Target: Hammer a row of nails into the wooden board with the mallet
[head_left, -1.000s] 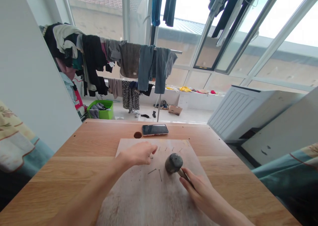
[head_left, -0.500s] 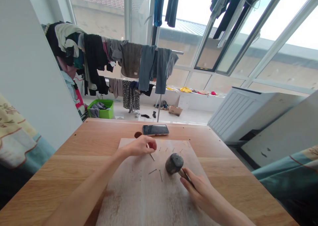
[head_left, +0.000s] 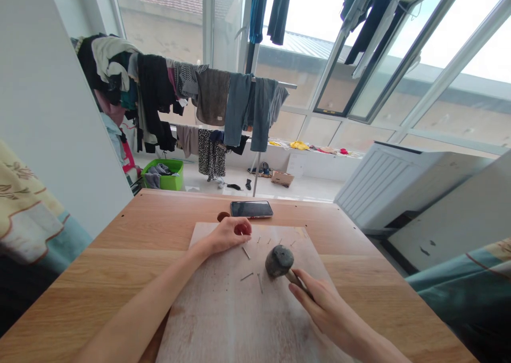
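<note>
My right hand (head_left: 319, 299) is wrapped round the handle of a mallet (head_left: 279, 261) with a dark, thick head, held over the right part of a worn whitish board (head_left: 215, 315). Near the board's far edge, my left hand (head_left: 231, 233) has thumb and fingers pinched together on a thin nail (head_left: 241, 233), mostly hidden by the fingers. To the right of that hand, several small nails (head_left: 269, 241) stand in a row in the board. Loose nails lie nearer to me: one nail (head_left: 246, 253) just below the left hand, another nail (head_left: 246, 277) and a third nail (head_left: 260, 283) left of the mallet.
The board rests on a wooden table (head_left: 99, 278). A phone (head_left: 251, 209) lies beyond the board, beside a round brown hole or disc (head_left: 223, 216). Past the table are a clothes rack with laundry (head_left: 213, 97), a green basket (head_left: 173, 182) and a white ridged appliance (head_left: 371, 187).
The view has shifted very slightly. My left hand keeps its pinch at almost the same spot, and the mallet stays nearly still in my right hand.
</note>
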Tool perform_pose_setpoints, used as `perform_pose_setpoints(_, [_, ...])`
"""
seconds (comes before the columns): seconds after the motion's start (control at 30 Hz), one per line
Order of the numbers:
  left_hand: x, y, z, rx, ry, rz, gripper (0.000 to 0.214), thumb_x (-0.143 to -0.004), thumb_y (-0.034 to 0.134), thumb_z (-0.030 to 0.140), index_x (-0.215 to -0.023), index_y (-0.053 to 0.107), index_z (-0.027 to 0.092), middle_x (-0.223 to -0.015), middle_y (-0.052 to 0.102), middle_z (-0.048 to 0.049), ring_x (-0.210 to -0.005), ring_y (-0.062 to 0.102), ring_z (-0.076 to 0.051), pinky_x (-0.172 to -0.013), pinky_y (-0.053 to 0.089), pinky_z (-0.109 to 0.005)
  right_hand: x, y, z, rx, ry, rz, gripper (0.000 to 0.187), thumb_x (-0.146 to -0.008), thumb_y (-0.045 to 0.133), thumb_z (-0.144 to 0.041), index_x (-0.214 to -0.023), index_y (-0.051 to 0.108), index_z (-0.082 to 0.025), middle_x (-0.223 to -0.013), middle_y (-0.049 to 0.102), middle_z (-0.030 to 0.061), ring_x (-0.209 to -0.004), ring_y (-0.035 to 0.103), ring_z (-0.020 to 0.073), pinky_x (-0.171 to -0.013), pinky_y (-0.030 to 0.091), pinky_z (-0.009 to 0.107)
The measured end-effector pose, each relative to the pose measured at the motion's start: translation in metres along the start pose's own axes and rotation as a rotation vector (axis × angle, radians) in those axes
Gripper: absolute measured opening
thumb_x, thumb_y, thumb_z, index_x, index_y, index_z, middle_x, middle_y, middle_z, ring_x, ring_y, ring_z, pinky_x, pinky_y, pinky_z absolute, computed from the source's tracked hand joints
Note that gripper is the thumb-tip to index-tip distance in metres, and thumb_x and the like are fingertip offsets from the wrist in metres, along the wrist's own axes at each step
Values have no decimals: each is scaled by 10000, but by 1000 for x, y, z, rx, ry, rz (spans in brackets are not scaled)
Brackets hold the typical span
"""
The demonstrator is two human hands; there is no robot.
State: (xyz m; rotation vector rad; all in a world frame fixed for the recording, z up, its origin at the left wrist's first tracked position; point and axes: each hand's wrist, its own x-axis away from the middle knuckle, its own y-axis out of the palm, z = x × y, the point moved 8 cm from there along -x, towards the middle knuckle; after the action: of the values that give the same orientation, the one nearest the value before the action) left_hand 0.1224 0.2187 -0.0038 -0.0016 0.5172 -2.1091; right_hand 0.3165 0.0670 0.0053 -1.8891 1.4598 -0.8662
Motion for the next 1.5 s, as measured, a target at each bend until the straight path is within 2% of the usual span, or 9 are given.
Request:
perform_pose_setpoints(0.3, [3, 4, 2, 2, 28, -30, 104, -764, 686, 220, -854, 657, 176, -766, 687, 10, -713, 629, -135, -699, 502, -248, -38, -12, -38, -214, -8, 74, 244, -1014, 396, -432, -982, 531, -231, -495, 392, -113, -336, 410, 113, -378, 282, 231])
perform_pose_setpoints(0.43, [3, 2, 1, -50, 26, 0, 286, -735, 689, 176, -1012, 623, 195, -784, 724, 18, -684, 632, -128, -676, 502, -243, -54, -20, -55, -210, -26, 136, 230, -1017, 371, -412, -995, 515, -234, -530, 409, -106, -361, 430, 120, -397, 311, 232])
perform_pose_setpoints(0.57, [2, 2, -1, -25, 32, -8, 318, -732, 707, 201, -1027, 590, 182, -802, 732, -1, -687, 643, -136, -675, 509, -253, -60, -21, -67, -28, -96, 160, 198, -1004, 412, -361, -941, 552, -236, -603, 553, -48, -512, 537, 158, -525, 375, 263])
perform_pose_setpoints(0.73, [2, 0, 2, -32, -16, -51, 406, -738, 709, 238, -1110, 553, 192, -820, 704, 9, -719, 646, -151, -683, 513, -266, -56, -21, -65, 20, -117, 154, 198, -994, 443, -362, -902, 567, -238, -699, 637, -1, -666, 601, 203, -617, 398, 294])
perform_pose_setpoints(0.93, [14, -5, 38, -466, 23, -198, 147, -734, 684, 207, -869, 627, 195, -891, 625, -9, -787, 607, -171, -682, 475, -267, -33, -21, -39, -61, -61, 109, 265, -1023, 400, -449, -1018, 573, -247, -639, 579, -32, -538, 556, 181, -534, 396, 291])
perform_pose_setpoints(1.07, [30, 17, 57, -846, 145, -328, 122, -783, 680, 151, -888, 695, 209, -960, 657, -39, -820, 631, -202, -685, 452, -296, -21, -11, -27, -6, -83, 59, 269, -1027, 408, -438, -982, 586, -241, -715, 643, -3, -671, 611, 208, -633, 417, 309])
perform_pose_setpoints(1.2, [43, 45, 74, -1187, 438, -349, 133, -862, 620, 61, -850, 695, 169, -926, 672, -83, -855, 635, -230, -714, 440, -333, -20, -1, -19, 20, -66, 31, 271, -1037, 398, -425, -970, 579, -235, -704, 642, -10, -658, 606, 204, -624, 384, 304])
perform_pose_setpoints(1.3, [49, 58, 80, -1301, 559, -354, 145, -892, 593, 45, -877, 692, 150, -895, 682, -95, -815, 636, -231, -698, 423, -355, -21, 1, -21, 11, -89, 27, 254, -1040, 401, -414, -993, 574, -234, -685, 625, -22, -628, 587, 192, -603, 372, 294])
perform_pose_setpoints(1.5, [47, 51, 72, -1284, 543, -320, 168, -867, 561, 17, -919, 655, 147, -831, 694, -98, -746, 635, -234, -707, 428, -365, -23, -4, -28, -37, -89, 42, 238, -1029, 414, -404, -993, 567, -225, -613, 529, -53, -519, 516, 153, -521, 351, 269])
